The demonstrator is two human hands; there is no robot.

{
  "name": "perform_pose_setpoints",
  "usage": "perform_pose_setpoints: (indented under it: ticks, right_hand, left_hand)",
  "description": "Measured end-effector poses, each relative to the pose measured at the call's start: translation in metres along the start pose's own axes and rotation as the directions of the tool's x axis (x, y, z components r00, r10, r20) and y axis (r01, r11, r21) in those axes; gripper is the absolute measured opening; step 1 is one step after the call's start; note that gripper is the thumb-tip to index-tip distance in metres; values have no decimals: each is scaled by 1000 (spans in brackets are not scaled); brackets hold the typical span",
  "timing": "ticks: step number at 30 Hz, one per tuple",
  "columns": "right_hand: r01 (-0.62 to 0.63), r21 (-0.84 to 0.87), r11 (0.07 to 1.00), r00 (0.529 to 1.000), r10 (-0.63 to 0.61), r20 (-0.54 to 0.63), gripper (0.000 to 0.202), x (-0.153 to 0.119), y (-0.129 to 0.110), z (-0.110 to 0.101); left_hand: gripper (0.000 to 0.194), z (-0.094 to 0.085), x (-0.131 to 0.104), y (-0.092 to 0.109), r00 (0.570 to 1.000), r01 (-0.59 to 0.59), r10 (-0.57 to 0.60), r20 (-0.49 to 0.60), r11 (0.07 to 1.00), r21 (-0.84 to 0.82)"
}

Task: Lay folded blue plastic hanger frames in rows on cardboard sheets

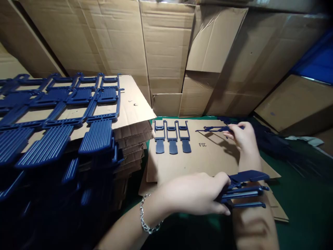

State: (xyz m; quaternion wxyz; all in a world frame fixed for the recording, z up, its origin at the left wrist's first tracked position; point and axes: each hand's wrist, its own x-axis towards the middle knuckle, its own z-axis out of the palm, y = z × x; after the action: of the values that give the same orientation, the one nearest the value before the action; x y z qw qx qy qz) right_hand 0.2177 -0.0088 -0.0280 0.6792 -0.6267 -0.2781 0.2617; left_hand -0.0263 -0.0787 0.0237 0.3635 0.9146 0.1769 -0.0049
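Note:
Several dark blue plastic parts (244,189) are gripped in my left hand (195,194), which is in the foreground below the other hand and has a chain bracelet at its wrist. My right hand (240,133) pinches one blue frame part (214,128) by its end, above the right side of a cardboard sheet (192,166). Left of that part, blue frames with ribbed ends (172,137) lie side by side on the sheet. My left hand crosses in front of my right forearm.
At the left, a tall stack of cardboard sheets (130,104) carries rows of blue frames (104,104). More dark parts (281,142) lie in a heap on the green surface (293,194) at the right. Cardboard boxes (166,45) stand behind.

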Motion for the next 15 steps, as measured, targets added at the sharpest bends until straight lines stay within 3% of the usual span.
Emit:
perform_pose_setpoints:
  ticks: [2, 4, 5, 7, 11, 13, 15]
  right_hand:
    - [12, -226, 974, 976, 38, 216, 23, -4, 4, 3]
    - [74, -484, 872, 902, 148, 404, 24, -6, 8, 0]
    - [104, -591, 800, 869, 216, 445, 27, -6, 10, -2]
    - [120, -740, 661, 841, 329, 430, 35, -7, 13, -3]
    - [118, -890, 441, 850, 418, 320, 48, -8, 20, 6]
    - [144, -925, 350, 847, 440, 298, 45, -9, 23, 13]
    - [179, -937, 299, 813, 492, 312, 30, -12, 25, 19]
  left_hand:
    - [38, -2, -1, 1, 1000, 0, 0, -11, 1000, -5]
    - [36, -4, -2, 1, 1000, 20, -20, -20, 1000, -1]
    - [35, -5, -3, 1, 999, 35, -35, -24, 999, 9]
    - [33, -6, -4, 1, 996, 78, -76, -35, 996, 39]
    - [30, -6, -5, 0, 988, 153, -149, -47, 984, 90]
    - [30, -6, -6, -1, 989, 146, -142, -51, 984, 99]
    - [31, -6, -7, -3, 989, 130, -122, -87, 987, 91]
